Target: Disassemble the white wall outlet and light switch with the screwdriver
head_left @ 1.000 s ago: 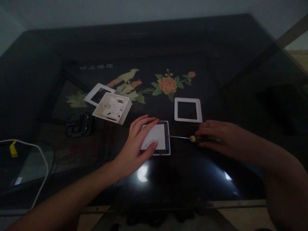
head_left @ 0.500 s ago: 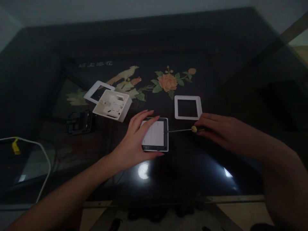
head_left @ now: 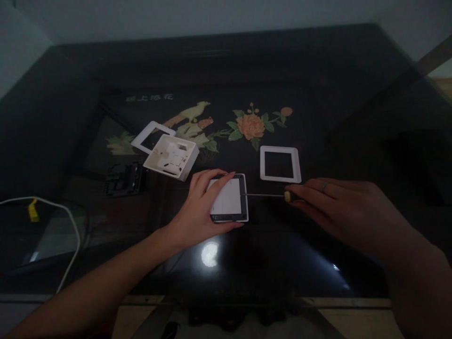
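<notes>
My left hand [head_left: 201,212] grips a square switch panel [head_left: 228,197] from its left side, thumb along the near edge and fingers over the far one. The panel has a white middle, a dark border and a white rim. In my right hand [head_left: 328,200] is a screwdriver [head_left: 266,195], held by its yellowish handle, mostly hidden in the fingers. Its thin shaft points left, and the tip meets the panel's dark right border. Beyond the shaft lies a white square frame [head_left: 297,165] with an open middle.
Left of centre, an open white mounting box [head_left: 189,162] overlaps another white frame [head_left: 141,136]. A black plastic part [head_left: 123,180] lies nearer on the left. A white cable [head_left: 72,226] with a yellow tag [head_left: 33,210] crosses the dark glossy table [head_left: 282,254], which bears a bird-and-flower picture.
My right hand has turned over the screwdriver handle, its knuckles now more on top. The tip stays at the panel border. My left hand keeps its grip, and the view has shifted slightly.
</notes>
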`<state>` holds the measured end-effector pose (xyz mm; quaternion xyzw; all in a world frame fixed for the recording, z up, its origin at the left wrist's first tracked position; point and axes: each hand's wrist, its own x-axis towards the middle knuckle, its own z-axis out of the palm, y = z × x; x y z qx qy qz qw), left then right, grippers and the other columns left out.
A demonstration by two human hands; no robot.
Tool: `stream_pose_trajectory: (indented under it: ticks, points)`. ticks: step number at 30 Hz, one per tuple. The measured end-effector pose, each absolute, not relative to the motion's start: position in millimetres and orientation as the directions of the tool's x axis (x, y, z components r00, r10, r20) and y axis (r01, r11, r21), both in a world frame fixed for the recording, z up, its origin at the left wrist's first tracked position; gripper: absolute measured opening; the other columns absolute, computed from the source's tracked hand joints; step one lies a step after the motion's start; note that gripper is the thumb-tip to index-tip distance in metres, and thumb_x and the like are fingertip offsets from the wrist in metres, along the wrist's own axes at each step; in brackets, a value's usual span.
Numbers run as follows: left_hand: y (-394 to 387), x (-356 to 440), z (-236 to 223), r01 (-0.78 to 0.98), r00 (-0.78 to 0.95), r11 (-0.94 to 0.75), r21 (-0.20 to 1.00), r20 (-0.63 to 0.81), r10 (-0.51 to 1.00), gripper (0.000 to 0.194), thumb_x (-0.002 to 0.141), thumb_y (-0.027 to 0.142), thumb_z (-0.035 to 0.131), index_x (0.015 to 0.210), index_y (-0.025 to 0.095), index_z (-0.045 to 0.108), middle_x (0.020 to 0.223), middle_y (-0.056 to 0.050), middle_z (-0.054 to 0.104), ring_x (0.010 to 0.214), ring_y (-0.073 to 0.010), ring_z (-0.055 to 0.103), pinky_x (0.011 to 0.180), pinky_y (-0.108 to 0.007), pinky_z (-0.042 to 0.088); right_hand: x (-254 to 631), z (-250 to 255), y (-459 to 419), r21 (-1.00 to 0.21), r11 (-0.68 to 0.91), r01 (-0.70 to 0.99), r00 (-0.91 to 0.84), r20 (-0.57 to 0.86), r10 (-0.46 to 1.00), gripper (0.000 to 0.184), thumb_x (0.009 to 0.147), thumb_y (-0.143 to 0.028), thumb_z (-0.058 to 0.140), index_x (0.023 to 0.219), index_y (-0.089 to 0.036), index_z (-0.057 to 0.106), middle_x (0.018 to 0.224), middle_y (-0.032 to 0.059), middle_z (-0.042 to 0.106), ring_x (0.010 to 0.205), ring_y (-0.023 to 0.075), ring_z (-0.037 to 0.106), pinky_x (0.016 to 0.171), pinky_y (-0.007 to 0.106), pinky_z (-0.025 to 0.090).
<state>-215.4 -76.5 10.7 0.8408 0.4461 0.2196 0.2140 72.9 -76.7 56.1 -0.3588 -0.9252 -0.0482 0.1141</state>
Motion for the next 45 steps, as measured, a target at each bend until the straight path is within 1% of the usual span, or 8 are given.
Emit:
stream_pose_trajectory:
  ticks: [6,11,17,26,31,36,40,45]
  points:
    - [-71.1,-220.5,7.5,0.63,0.495,-0.525,0.573,0.225,0.839,0.089,0.07,0.054,0.078,0.145,0.026,0.037,0.136,-0.012,0.044,0.125,-0.0339,0.042,0.108,-0.051,0.036,70.9,45.3,-61.0,-0.552,0.498,0.669,-0.622,-0.049,0.782,0.027,0.097,-0.03,0.045,0.095,-0.018,0.069,0.083,0.0053,0.075,0.068,0.0175,0.07,0.061,0.028,0.051]
    - [-65.4,-224.0,7.0,0.59,0.523,-0.564,0.578,0.26,0.812,0.09,0.07,0.056,0.078,0.144,0.027,0.037,0.136,-0.012,0.045,0.127,-0.0331,0.041,0.11,-0.048,0.034,66.7,47.3,-54.7,-0.727,0.288,0.623,-0.619,-0.234,0.75,0.033,0.097,-0.04,0.044,0.085,-0.019,0.067,0.07,0.0016,0.069,0.057,0.0132,0.063,0.055,0.024,0.046]
    - [-65.4,-223.7,7.5,0.512,0.563,-0.582,0.632,0.265,0.783,0.085,0.071,0.057,0.077,0.141,0.028,0.039,0.136,-0.011,0.045,0.128,-0.0327,0.042,0.11,-0.048,0.036,60.8,46.7,-56.3,-0.768,0.247,0.591,-0.625,-0.242,0.742,0.03,0.095,-0.038,0.047,0.084,-0.019,0.066,0.07,0.0006,0.067,0.059,0.0131,0.061,0.055,0.023,0.045]
    - [-62.6,-224.4,5.6,0.573,0.537,-0.572,0.586,0.259,0.803,0.086,0.069,0.057,0.079,0.14,0.029,0.039,0.137,-0.012,0.043,0.128,-0.0338,0.041,0.11,-0.051,0.035,70.3,43.4,-61.8,-0.671,0.308,0.674,-0.561,-0.194,0.805,0.028,0.095,-0.037,0.048,0.096,-0.021,0.071,0.084,0.0031,0.075,0.072,0.0166,0.07,0.065,0.029,0.053]
    - [-64.8,-223.1,5.9,0.572,0.541,-0.569,0.591,0.25,0.803,0.086,0.071,0.056,0.078,0.142,0.03,0.037,0.141,-0.013,0.04,0.131,-0.0351,0.038,0.11,-0.054,0.034,100.3,43.9,-60.8,-0.49,0.42,0.764,-0.478,0.008,0.878,0.028,0.091,-0.042,0.053,0.1,-0.024,0.073,0.088,0.0059,0.075,0.072,0.0232,0.071,0.062,0.037,0.055]
    - [-67.0,-222.9,9.2,0.524,0.559,-0.521,0.674,0.19,0.808,0.095,0.071,0.06,0.076,0.148,0.03,0.03,0.148,-0.014,0.036,0.137,-0.0362,0.034,0.114,-0.057,0.03,100.3,53.1,-65.4,-0.47,0.504,0.725,-0.503,0.14,0.853,0.039,0.096,-0.035,0.047,0.132,-0.027,0.059,0.105,0.0076,0.071,0.082,0.0226,0.071,0.067,0.036,0.058]
    - [-69.8,-219.7,10.4,0.545,0.531,-0.498,0.674,0.182,0.827,0.074,0.079,0.048,0.073,0.143,0.028,0.039,0.144,-0.012,0.041,0.136,-0.0344,0.035,0.114,-0.056,0.031,85.4,56.3,-69.4,-0.504,0.496,0.707,-0.504,0.132,0.853,0.04,0.095,-0.029,0.05,0.134,-0.028,0.058,0.11,0.0061,0.071,0.088,0.0206,0.071,0.073,0.033,0.058]
    - [-72.6,-217.3,16.9,0.494,0.51,-0.523,0.694,0.256,0.821,0.065,0.075,0.036,0.078,0.132,0.026,0.047,0.137,-0.012,0.049,0.131,-0.033,0.041,0.113,-0.054,0.033,77.2,60.0,-69.7,-0.523,0.461,0.717,-0.44,0.174,0.881,0.036,0.092,-0.028,0.054,0.126,-0.025,0.064,0.104,0.0051,0.073,0.082,0.0205,0.071,0.07,0.033,0.059]
